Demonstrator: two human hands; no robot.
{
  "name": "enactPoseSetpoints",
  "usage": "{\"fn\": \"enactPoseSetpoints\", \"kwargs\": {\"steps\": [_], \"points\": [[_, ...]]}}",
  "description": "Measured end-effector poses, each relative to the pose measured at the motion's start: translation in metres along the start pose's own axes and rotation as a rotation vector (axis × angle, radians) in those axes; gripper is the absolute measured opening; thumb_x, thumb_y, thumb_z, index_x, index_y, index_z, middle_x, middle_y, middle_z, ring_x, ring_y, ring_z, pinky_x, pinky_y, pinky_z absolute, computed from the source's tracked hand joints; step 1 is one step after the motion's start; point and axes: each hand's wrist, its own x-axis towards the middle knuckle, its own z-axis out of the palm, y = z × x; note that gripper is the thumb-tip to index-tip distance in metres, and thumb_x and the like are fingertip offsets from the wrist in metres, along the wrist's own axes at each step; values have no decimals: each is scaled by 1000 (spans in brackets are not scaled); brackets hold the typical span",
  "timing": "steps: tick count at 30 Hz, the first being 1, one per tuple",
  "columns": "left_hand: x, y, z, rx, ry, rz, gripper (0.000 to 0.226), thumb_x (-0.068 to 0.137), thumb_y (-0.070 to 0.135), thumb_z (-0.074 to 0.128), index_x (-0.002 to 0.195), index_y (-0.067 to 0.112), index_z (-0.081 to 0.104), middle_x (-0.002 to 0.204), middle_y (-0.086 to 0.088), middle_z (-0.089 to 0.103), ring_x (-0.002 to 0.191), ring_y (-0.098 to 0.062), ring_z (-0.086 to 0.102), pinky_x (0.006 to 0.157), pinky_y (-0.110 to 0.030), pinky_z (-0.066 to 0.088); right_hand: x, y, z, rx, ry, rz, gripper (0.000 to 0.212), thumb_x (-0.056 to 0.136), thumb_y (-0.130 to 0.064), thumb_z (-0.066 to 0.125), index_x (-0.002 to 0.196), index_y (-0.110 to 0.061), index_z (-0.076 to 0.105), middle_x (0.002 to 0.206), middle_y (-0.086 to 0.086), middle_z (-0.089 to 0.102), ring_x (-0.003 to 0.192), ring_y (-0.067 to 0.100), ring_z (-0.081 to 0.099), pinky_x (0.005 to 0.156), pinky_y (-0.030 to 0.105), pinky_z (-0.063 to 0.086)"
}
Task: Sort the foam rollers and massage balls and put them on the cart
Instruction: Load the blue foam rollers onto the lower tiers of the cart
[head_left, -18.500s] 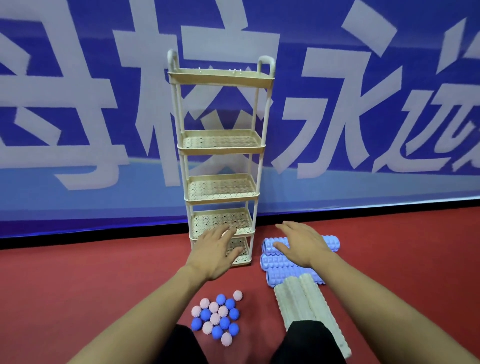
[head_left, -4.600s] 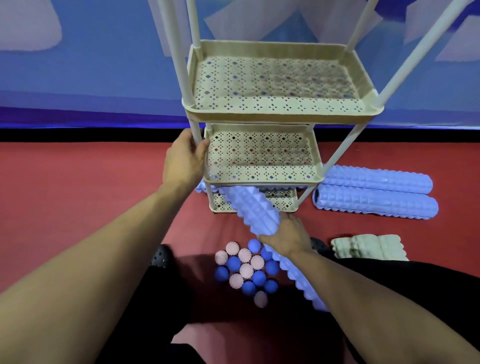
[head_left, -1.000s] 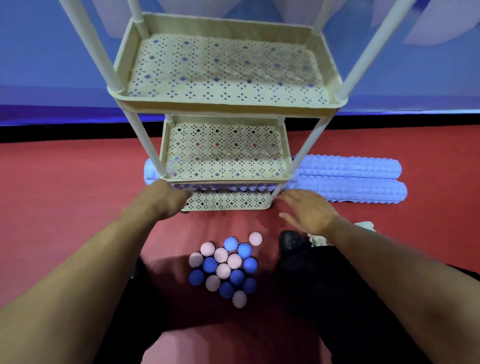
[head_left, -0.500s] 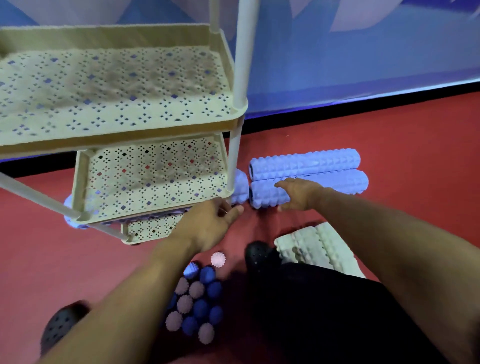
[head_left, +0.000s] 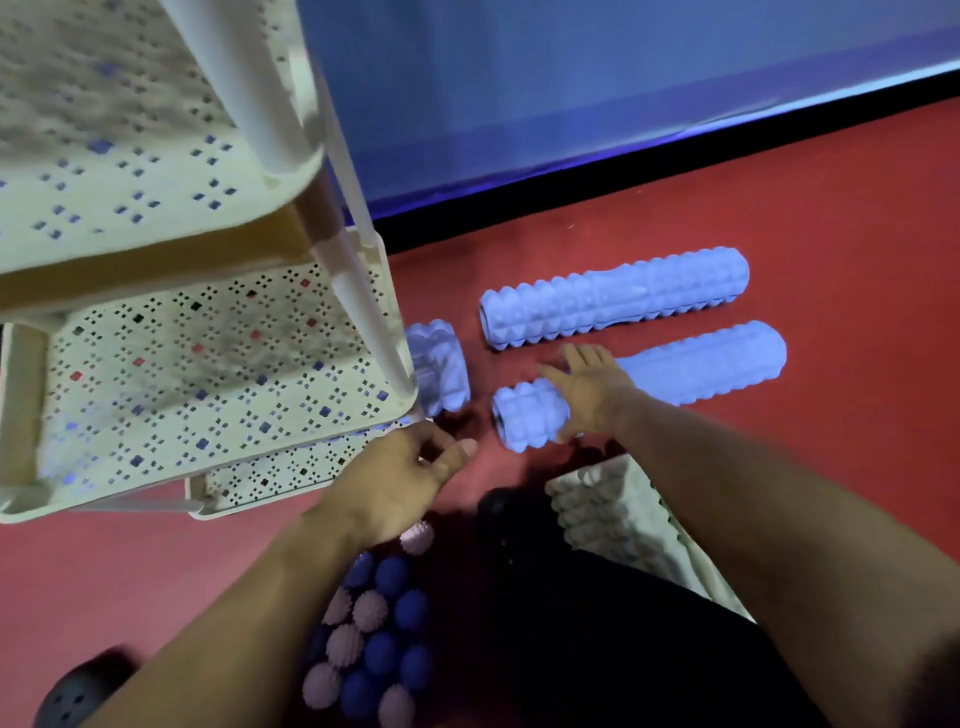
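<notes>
Bare-skinned, the right hand (head_left: 584, 387) lies across the nearer blue ridged foam roller (head_left: 711, 369) on the red floor (head_left: 779, 218), fingers stretched over its top and thumb down its near side, clasping it. The left hand (head_left: 400, 480) hovers by the front corner of the cream perforated plastic cart (head_left: 156, 374), its fingers loosely curled with nothing in them, the thumb pointing toward the roller.

Just beyond the grasped roller, a second blue ridged foam roller (head_left: 613, 296) lies parallel to it and slightly apart. A third blue foam roller (head_left: 439, 366) rests on one of the cart's lowest shelves, its end sticking out past the white corner post (head_left: 363, 296); which shelf carries it cannot be made out.

Below the left forearm, a cluster of spiky massage balls (head_left: 371, 644), dark blue and pale pink mixed, sits on the floor. Beside the right forearm lie pale cream ridged foam rollers (head_left: 608, 514), partly hidden by the person's black trousers (head_left: 597, 639). A dark perforated shoe (head_left: 78, 691) shows at the lower left. Behind the floor, a blue wall banner (head_left: 571, 78) meets a black baseboard strip (head_left: 649, 156).
</notes>
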Motion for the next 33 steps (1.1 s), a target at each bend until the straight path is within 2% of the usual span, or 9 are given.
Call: {"fn": "enactPoseSetpoints", "kwargs": {"steps": [3, 7, 12, 16, 20, 22, 26, 29, 33], "points": [[0, -4, 4, -7, 2, -30, 36, 90, 64, 59, 92, 29, 68, 93, 9, 74, 89, -10, 67, 88, -27, 49, -1, -3, 8, 55, -50, -41, 93, 63, -61, 78, 143, -34, 38, 143, -9, 44, 134, 20, 40, 117, 37, 22], [-6, -9, 2, -13, 10, -54, 35, 90, 62, 60, 88, 29, 68, 84, 10, 71, 79, -5, 63, 72, -17, 43, -3, -2, 2, 142, -21, -106, 81, 70, -55, 77, 139, -31, 42, 133, -10, 51, 125, 18, 51, 110, 34, 32], [-21, -5, -12, 18, 3, -48, 36, 91, 61, 59, 92, 27, 68, 86, 8, 72, 82, -11, 65, 79, -24, 49, -24, 4, -12, 325, 258, -172, 76, 77, -47, 77, 142, -19, 48, 132, 1, 56, 120, 28, 54, 105, 44, 37], [-51, -1, -27, 117, -13, -28, 38, 92, 64, 56, 92, 27, 65, 79, 8, 70, 70, -5, 61, 72, -23, 47, -59, 10, -40, 511, 446, -163, 77, 81, -35, 81, 142, -3, 49, 138, 12, 56, 124, 35, 55, 108, 48, 39], [-89, 16, -48, 169, 56, 32, 38, 92, 65, 53, 93, 29, 65, 88, 11, 72, 84, -6, 66, 84, -28, 50, -106, 12, -99, 784, 678, -53, 52, 79, -31, 79, 123, -17, 56, 117, -4, 63, 106, 13, 60, 90, 37, 49], [-107, 28, -56, 89, 115, 56, 36, 91, 65, 55, 91, 30, 65, 89, 13, 73, 86, -6, 68, 85, -29, 51, -133, 8, -120, 896, 772, 41, 57, 79, -34, 80, 126, -21, 51, 119, -7, 60, 105, 9, 56, 85, 30, 45], [-150, 56, -68, -37, 250, 120, 43, 83, 72, 57, 94, 31, 66, 92, 16, 72, 86, 3, 66, 82, -24, 49, -188, -12, -155, 1144, 854, 153, 78, 78, -28, 85, 141, -15, 42, 131, -8, 54, 117, 6, 51, 94, 27, 44], [-186, 71, -73, -50, 337, 161, 35, 88, 65, 60, 96, 32, 65, 92, 19, 71, 89, 0, 67, 79, -21, 48, -228, -40, -190, 1279, 954, 139, 76, 79, -28, 85, 140, -18, 41, 130, -10, 54, 117, 4, 53, 96, 21, 43], [-241, 80, -79, -59, 421, 202, 36, 89, 65, 59, 104, 32, 65, 98, 23, 68, 90, 3, 65, 80, -25, 48, -288, -91, -217, 1459, 1029, 120, 75, 80, -30, 84, 139, -24, 39, 135, -7, 56, 123, 6, 56, 102, 26, 46]]}}
